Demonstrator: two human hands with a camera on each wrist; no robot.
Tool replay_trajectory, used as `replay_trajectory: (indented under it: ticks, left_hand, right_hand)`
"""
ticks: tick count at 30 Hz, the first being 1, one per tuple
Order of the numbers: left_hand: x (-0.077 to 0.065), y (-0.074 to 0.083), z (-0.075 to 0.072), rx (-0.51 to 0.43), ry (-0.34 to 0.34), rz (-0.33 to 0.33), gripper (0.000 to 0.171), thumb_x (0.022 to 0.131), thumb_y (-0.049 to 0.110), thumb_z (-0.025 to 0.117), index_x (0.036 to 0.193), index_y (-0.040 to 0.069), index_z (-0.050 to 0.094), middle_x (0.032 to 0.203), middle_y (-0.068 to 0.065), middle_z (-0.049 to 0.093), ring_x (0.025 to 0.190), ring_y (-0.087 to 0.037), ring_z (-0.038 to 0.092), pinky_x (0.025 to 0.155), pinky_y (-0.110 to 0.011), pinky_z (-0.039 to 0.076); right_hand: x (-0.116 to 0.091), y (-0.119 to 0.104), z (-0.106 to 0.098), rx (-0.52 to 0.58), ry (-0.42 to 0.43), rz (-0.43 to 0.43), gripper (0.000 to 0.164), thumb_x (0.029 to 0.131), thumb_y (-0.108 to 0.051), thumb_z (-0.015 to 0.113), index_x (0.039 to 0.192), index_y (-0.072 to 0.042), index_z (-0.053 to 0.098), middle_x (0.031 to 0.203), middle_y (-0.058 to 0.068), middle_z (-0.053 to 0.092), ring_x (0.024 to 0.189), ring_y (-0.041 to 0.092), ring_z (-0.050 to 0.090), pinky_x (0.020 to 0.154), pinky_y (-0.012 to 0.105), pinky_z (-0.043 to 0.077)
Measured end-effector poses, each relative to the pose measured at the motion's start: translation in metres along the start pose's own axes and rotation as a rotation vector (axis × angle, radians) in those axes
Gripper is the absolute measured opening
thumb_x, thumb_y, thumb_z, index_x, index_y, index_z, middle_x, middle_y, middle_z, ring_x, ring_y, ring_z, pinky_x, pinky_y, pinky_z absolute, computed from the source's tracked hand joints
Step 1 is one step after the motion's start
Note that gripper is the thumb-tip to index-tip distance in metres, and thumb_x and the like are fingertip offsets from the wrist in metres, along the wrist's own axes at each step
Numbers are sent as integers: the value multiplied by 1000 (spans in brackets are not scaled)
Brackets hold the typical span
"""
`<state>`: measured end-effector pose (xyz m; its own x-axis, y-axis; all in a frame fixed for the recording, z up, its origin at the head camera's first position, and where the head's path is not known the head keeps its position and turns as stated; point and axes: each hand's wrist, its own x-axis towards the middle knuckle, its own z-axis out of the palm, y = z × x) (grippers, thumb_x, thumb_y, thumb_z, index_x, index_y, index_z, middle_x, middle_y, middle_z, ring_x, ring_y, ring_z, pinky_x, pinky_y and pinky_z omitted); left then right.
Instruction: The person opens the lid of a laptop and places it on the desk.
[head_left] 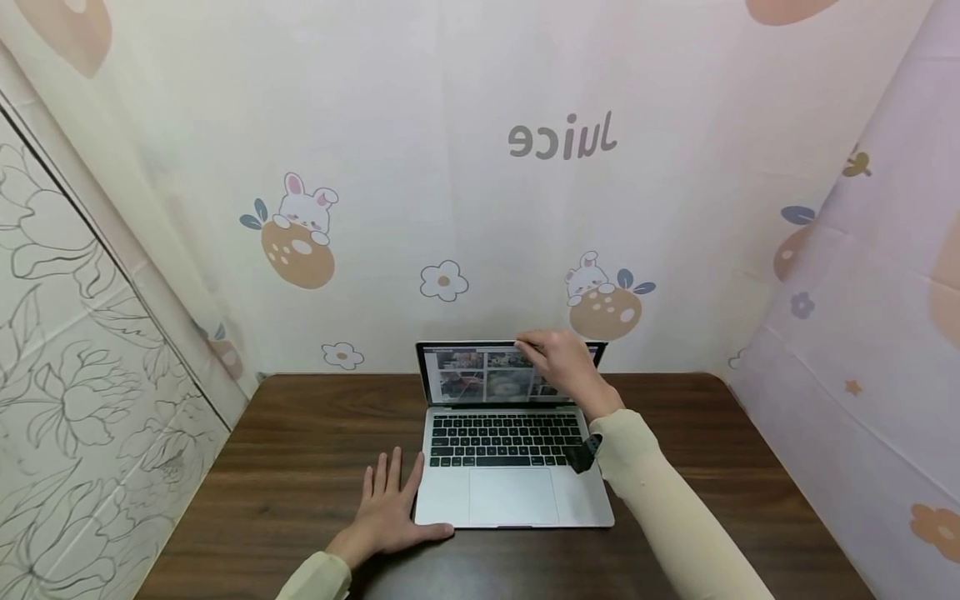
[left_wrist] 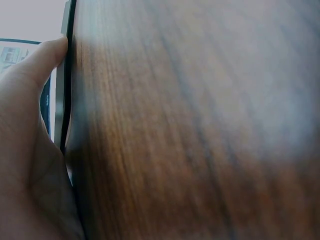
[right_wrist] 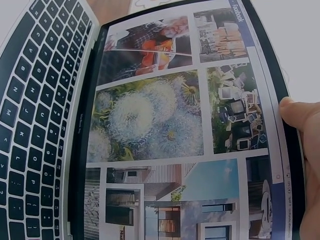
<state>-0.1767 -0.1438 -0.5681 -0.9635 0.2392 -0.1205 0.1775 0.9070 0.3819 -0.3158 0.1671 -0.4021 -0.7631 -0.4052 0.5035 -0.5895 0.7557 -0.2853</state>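
A silver laptop (head_left: 513,496) stands unfolded on the wooden table, its keyboard (head_left: 498,437) toward me. The lit screen (head_left: 465,375) shows a grid of pictures. My right hand (head_left: 558,362) pinches the screen's top edge, the thumb on its front and the fingers behind it. In the right wrist view that hand (right_wrist: 304,122) is at the lid's rim. My left hand (head_left: 386,508) lies at the laptop's front left corner with fingers spread, the thumb along the front edge. From the left wrist, the left thumb (left_wrist: 42,62) touches the laptop's edge.
The brown wooden table (head_left: 315,433) reaches back to a pale curtain (head_left: 390,167) printed with rabbits and flowers. More curtain (head_left: 862,333) hangs at the right, and a panel with line-drawn flowers (head_left: 75,400) stands at the left. A dark device (head_left: 583,454) sits on the right wrist.
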Motion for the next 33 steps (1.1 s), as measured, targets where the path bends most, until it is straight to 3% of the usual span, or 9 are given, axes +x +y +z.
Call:
replay_trajectory:
  ticks: [9, 21, 33]
  left_hand:
    - [6, -10, 15, 13, 32, -8, 132, 65, 100, 54, 167, 23, 17, 172, -23, 3, 158, -48, -1, 123, -66, -1]
    - [2, -2, 3, 16, -8, -8, 129, 69, 95, 58, 167, 20, 18, 171, -26, 5, 157, -50, 1, 123, -68, 2]
    - [2, -2, 4, 19, -4, -11, 129, 69, 95, 57, 167, 21, 18, 171, -26, 5, 157, -50, 3, 123, -68, 3]
  right_hand:
    - [5, 3, 2, 1, 9, -13, 22, 102, -23, 67, 116, -10, 79, 107, 9, 80, 82, 22, 77, 71, 42, 60]
    - [10, 8, 4, 9, -14, 30, 25, 103, -26, 65, 118, -11, 79, 110, 9, 79, 90, 25, 77, 75, 45, 61]
    - [15, 11, 5, 11, -44, 50, 26, 103, -27, 64, 122, -14, 77, 117, 8, 78, 97, 26, 77, 81, 46, 61]
